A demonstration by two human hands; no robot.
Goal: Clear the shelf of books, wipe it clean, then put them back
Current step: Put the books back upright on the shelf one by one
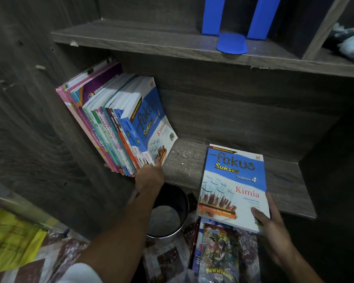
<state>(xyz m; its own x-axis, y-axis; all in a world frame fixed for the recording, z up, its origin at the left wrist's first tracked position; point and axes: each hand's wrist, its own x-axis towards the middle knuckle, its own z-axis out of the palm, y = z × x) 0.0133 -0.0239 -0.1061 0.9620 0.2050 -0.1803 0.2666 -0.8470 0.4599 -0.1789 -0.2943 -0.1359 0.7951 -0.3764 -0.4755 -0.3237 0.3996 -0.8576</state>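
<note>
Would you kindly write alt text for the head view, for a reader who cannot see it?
A person's right hand holds a blue-and-white Fokus Kimia book over the front of a dark wooden shelf, while the left hand touches the foot of a row of books leaning against the shelf's left wall. A dark bin stands below.

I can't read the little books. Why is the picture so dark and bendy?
Head view: dim light darkens the shelf; the wide lens bends its boards; the yellow paper at the edge is blurred; the Kimia book in the right hand reads clearly.
</note>
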